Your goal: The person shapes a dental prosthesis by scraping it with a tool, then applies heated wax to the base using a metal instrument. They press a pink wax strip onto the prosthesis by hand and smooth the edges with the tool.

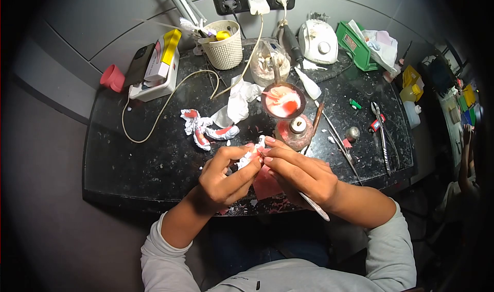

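Note:
Close to the table's front edge, my left hand is closed on a small white plaster piece with pink wax on it. My right hand meets it there, its fingertips pressed together at the piece. A wax carving tool runs through the right hand, its pale handle sticking out below the palm; its working tip is hidden by the fingers. Beneath the hands lies a pink wax sheet. Just beyond them is a glass spirit burner, under a small pan of pink and red wax.
Several white pieces with red wax lie left of the burner, near crumpled tissue. Right of it are a long thin tool, pliers and a red lighter. A woven basket and cables stand behind.

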Motion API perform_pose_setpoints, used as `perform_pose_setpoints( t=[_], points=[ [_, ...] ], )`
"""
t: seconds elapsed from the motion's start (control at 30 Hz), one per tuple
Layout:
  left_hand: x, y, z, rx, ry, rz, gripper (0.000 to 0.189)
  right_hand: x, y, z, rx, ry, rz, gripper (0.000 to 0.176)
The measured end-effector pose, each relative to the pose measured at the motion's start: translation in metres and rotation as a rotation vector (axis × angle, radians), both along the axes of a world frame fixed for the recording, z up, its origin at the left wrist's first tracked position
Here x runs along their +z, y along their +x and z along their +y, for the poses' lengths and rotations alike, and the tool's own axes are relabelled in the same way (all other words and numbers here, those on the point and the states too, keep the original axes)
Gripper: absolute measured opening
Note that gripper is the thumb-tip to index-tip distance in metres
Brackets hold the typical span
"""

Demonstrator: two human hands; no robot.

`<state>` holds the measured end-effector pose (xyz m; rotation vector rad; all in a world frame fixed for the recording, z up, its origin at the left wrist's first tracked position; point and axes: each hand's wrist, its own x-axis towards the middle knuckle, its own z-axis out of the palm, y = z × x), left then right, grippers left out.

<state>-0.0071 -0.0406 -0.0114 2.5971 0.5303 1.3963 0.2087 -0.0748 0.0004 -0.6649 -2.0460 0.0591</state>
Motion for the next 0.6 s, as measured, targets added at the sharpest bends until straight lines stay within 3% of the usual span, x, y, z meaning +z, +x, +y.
perform_pose_setpoints(
  t=[0.07, 0.3, 0.37, 0.47, 0.6],
  points=[
    [0.000, 0.002, -0.002, -0.032, -0.196, -0.127, 0.027, 0.000, 0.001, 0.001, -0.006, 0.013, -0.004, 0.030],
    [0.008, 0.000, 0.006, -0.122, -0.425, -0.234, 0.021, 0.004, 0.006, 0.004, 0.010, 0.011, -0.033, 0.033],
    [0.008, -0.001, 0.005, -0.164, -0.595, -0.295, 0.020, 0.004, 0.007, 0.004, 0.017, 0.004, -0.043, 0.033],
    [0.009, -0.001, 0.006, -0.217, -0.696, -0.334, 0.019, 0.005, 0.007, 0.003, 0.033, -0.035, -0.023, 0.035],
    [0.010, -0.001, 0.007, -0.192, -0.637, -0.285, 0.019, 0.007, 0.006, 0.001, 0.002, -0.106, -0.012, 0.033]
  ],
)
